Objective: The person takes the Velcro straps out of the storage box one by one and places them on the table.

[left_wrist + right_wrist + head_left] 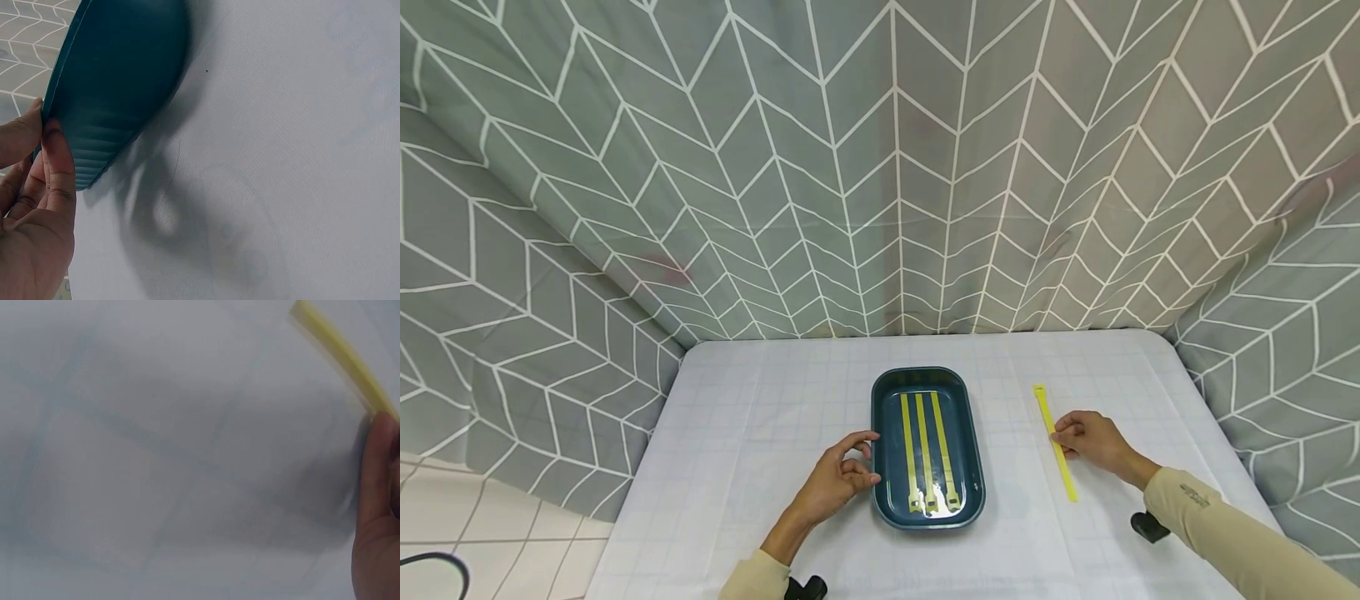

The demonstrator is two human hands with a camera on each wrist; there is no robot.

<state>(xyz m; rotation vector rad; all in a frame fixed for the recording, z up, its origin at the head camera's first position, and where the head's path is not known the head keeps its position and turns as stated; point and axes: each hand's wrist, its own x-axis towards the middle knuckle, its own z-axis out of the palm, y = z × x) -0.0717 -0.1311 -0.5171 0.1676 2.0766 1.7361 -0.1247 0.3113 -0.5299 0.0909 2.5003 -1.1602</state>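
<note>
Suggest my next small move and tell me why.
Probably carry the yellow strap over to the tray: your right hand pinches it off to the tray's right, while three similar straps lie side by side inside.

Your tray [964,433] looks like plastic, glossy inside with bright glints; outside, you see a smooth wall that turns ribbed at one end. The strips [924,450] in it look like smooth plastic, as does the lone strip [1066,475] (your right wrist view blurs its finish). Your sheet [775,417] is matt, finely woven cloth, the curtain [865,167] creased cloth, your sleeve [1225,533] matt fabric.
</note>
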